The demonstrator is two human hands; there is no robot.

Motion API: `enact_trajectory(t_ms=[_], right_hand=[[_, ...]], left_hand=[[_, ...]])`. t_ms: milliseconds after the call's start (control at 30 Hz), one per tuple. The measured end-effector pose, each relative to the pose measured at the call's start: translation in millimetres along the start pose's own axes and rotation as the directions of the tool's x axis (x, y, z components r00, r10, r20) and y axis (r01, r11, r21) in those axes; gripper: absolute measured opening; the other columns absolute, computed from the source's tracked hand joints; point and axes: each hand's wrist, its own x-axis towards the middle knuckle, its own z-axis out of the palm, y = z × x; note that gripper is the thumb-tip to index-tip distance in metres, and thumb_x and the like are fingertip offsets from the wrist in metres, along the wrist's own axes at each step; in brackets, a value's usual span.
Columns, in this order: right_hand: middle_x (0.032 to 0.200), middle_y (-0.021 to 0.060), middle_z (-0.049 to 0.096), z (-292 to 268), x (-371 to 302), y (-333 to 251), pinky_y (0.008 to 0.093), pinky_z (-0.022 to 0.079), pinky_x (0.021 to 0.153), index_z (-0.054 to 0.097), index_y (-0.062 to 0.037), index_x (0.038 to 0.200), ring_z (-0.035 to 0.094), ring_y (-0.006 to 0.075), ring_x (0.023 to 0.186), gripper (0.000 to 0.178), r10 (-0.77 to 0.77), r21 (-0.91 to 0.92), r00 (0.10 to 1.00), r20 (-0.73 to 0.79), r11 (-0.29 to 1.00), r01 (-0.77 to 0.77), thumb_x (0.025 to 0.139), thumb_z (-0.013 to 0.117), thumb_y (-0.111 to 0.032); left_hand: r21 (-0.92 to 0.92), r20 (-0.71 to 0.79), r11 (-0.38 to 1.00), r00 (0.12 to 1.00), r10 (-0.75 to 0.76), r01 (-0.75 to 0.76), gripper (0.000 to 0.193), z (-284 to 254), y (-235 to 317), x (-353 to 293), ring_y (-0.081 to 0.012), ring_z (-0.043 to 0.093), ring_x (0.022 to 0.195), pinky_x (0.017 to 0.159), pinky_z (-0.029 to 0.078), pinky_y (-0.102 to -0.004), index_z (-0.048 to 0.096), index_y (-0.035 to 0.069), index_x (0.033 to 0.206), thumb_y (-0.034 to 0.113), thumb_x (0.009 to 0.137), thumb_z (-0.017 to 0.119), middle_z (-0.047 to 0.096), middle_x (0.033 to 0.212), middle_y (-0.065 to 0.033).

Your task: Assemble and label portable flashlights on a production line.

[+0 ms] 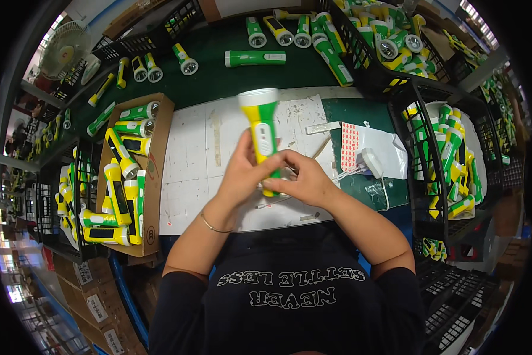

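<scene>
Dark tee sits nearest, w/ L hand wrapped round torch & R hand pinching its end, fingers closed, above white board; torch prob. light, stiff, slick, best gripped mid-barrel.

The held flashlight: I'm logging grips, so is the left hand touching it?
Touching. The head view shows the left hand gripping the flashlight, its thumb laid across the front of the barrel.
</scene>
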Motion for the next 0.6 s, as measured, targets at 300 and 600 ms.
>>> enact_trajectory(t_ms=[300,600], right_hand=[[0.071,-0.0003,0.053,-226.5,-81.0,-66.2,0.0250,0.038,0.057,0.057,-0.0025,0.084,0.048,0.0095,0.062,0.028,0.056,-0.089,0.568,-0.821,0.971,-0.223,0.084,0.061,-0.030],[0.078,0.0228,0.060,-291.8,-171.4,5.2,0.0440,0.044,0.066,0.058,0.0010,0.086,0.058,0.0398,0.076,0.049,-0.050,-0.529,0.571,-0.820,0.450,-0.720,0.071,0.065,-0.045]], left_hand=[[0.845,0.005,0.511,0.956,0.294,-0.161,0.063,-88.3,3.1,112.3,-0.0296,0.037,0.123,0.101,0.034,-0.0367,0.043,0.006,0.128,0.032,0.077,0.067,0.038,0.130,-0.0167],[0.941,0.047,-0.336,0.970,0.240,0.037,0.064,-110.7,6.3,254.8,-0.0287,0.037,0.124,0.091,0.039,-0.0486,0.038,0.012,0.132,0.010,0.072,0.061,0.037,0.135,-0.0109]])
